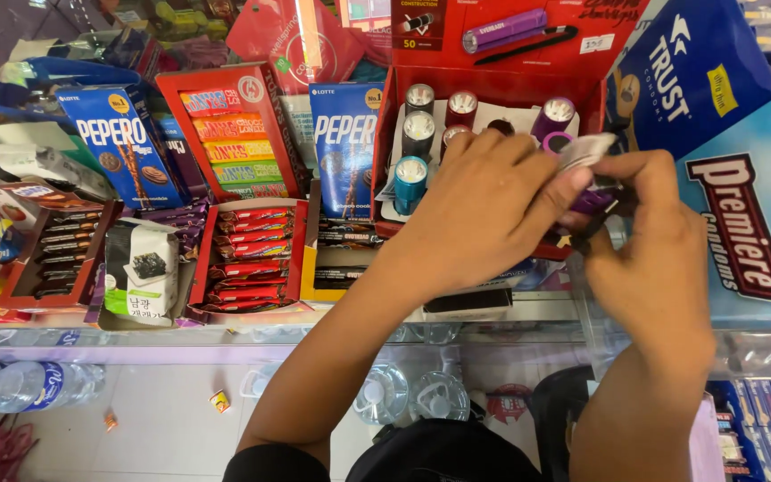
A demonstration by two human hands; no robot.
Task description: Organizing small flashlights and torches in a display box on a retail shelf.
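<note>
My left hand reached over the red box of small torches, and its fingers pinched a pale slip of paper by one end. My right hand met it from the other side, fingers curled in close around a purple torch (only a sliver of it showed between my two hands). A dark cord or strap hung below that torch, just beside my right palm; I could not tell what it was fastened to.

Both hands were held above the right end of the red box, close to its front wall. Inside it the other torches stood upright in a white insert, silver, maroon, teal and purple ones, their lenses facing up.

To the left of the box a blue biscuit carton stood upright, and past that a red tray of striped candy packs. A second blue carton leaned further left. Nearer me lay a tray of red bars and a white seaweed packet. The surface was a glass top, with water bottles showing beneath it. Large blue boxes stood to my right.
</note>
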